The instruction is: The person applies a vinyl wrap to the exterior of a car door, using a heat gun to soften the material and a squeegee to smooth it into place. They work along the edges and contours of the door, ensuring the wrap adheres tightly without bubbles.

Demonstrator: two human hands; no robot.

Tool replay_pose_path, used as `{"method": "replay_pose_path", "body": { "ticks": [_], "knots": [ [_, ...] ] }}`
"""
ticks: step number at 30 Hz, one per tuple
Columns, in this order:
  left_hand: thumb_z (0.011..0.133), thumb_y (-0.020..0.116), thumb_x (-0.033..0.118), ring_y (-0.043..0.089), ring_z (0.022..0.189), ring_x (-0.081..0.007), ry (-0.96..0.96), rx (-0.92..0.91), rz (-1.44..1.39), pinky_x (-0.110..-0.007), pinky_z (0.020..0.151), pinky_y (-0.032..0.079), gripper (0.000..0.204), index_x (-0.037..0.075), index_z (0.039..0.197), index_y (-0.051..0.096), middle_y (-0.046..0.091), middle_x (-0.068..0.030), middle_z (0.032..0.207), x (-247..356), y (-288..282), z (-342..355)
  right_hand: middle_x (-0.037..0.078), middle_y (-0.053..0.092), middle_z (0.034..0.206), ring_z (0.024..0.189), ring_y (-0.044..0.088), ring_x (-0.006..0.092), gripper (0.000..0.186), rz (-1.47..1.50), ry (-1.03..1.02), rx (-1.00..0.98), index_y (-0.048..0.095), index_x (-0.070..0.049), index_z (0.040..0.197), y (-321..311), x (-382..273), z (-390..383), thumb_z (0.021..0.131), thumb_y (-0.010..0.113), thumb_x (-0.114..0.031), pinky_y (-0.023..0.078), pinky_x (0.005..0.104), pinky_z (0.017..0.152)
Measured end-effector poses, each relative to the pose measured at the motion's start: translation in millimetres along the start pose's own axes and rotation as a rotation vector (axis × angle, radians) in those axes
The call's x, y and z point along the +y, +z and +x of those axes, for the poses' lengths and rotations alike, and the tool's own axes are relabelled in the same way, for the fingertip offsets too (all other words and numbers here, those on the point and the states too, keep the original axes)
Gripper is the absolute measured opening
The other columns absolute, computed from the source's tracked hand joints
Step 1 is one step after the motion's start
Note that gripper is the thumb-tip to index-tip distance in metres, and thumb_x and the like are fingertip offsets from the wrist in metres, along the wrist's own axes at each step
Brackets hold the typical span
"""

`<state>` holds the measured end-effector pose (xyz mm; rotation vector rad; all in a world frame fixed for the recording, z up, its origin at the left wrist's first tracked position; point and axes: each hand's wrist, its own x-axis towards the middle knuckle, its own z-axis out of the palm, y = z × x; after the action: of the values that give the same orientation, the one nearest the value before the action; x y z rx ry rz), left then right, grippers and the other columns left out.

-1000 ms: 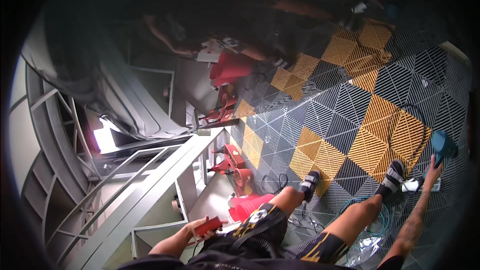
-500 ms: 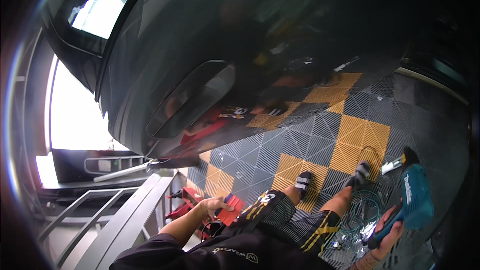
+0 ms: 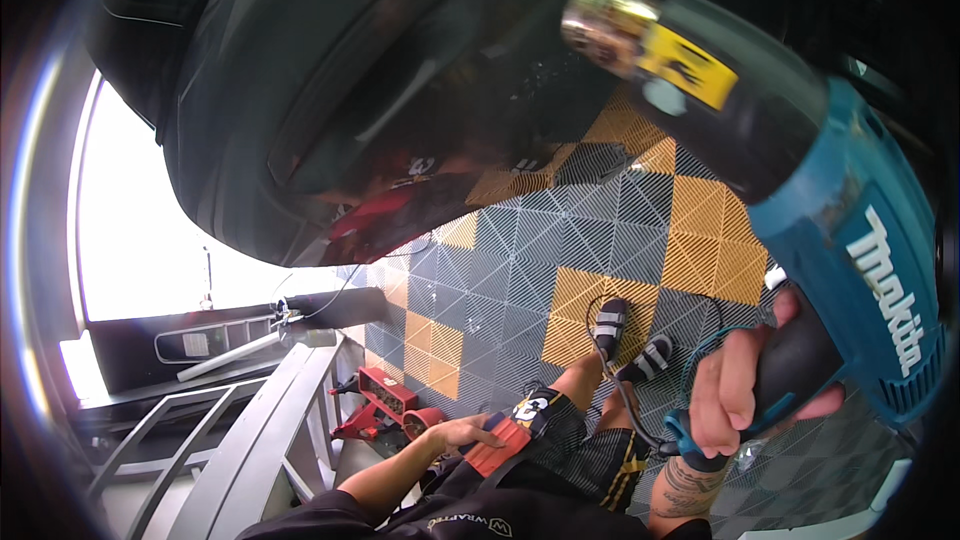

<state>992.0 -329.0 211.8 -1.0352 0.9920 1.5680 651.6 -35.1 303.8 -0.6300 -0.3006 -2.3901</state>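
right hand (image 3: pixel 745 390) clamped on the grip of a blue heat gun (image 3: pixel 800 180), now lifted close to the camera with its nozzle toward the glossy black car panel (image 3: pixel 330 90); a second ago it hung low over the floor tiles (image 3: pixel 620 230). so heating looks about to start. left hand (image 3: pixel 462 432) rests on a red squeegee (image 3: pixel 497 445), probably gripping it, partly hidden.
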Motion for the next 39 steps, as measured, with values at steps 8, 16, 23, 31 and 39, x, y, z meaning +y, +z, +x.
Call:
{"method": "replay_pose_path", "body": {
  "ticks": [8,16,23,31,39],
  "knots": [
    [0.084,0.065,0.014,0.063,0.086,-0.0127,-0.057,-0.019,-0.143,-0.027,0.079,0.05,0.038,0.0,0.117,0.053,0.064,-0.0065,0.1,-15,8,-40,0.022,0.05,0.077,0.052,0.052,0.0276,0.083,0.188,0.163,-0.112,0.014,-0.01,0.142,-28,81,-28,0.085,0.065,-0.042,0.048,0.0362,0.048],
    [0.085,0.059,0.01,0.062,0.094,-0.0196,0.041,0.049,0.194,-0.029,0.084,0.049,0.039,-0.001,0.121,0.05,0.063,-0.0105,0.106,46,-58,-113,0.02,0.048,0.077,0.05,0.052,0.0269,0.083,0.128,0.104,-0.059,0.011,-0.009,0.143,-7,141,-21,0.087,0.062,-0.042,0.049,0.0348,0.044],
    [0.077,0.063,0.009,0.058,0.101,-0.0205,0.099,0.004,0.371,-0.03,0.081,0.049,0.068,0.003,0.139,0.035,0.057,-0.0137,0.117,85,-120,-133,0.019,0.047,0.076,0.048,0.052,0.0263,0.082,-0.182,-0.117,-0.009,0.009,-0.008,0.143,18,136,21,0.088,0.06,-0.042,0.049,0.0336,0.041],
    [0.086,0.059,0.005,0.059,0.105,-0.0254,0.456,-0.219,0.628,-0.034,0.086,0.05,0.055,0.002,0.137,0.037,0.058,-0.0165,0.117,161,-103,-180,0.015,0.043,0.078,0.045,0.052,0.0222,0.08,-0.512,-0.268,0.106,-0.006,-0.011,0.147,60,80,31,0.095,0.049,-0.038,0.047,0.0312,0.034],
    [0.074,0.067,-0.001,0.066,0.092,-0.034,1.026,-0.052,0.842,-0.04,0.082,0.052,0.048,-0.006,0.12,0.053,0.066,-0.0224,0.101,215,-73,-274,0.014,0.044,0.083,0.048,0.053,0.0235,0.081,-0.531,-0.083,0.014,-0.01,-0.013,0.147,65,81,36,0.095,0.043,-0.046,0.046,0.0329,0.035]
  ]
}}
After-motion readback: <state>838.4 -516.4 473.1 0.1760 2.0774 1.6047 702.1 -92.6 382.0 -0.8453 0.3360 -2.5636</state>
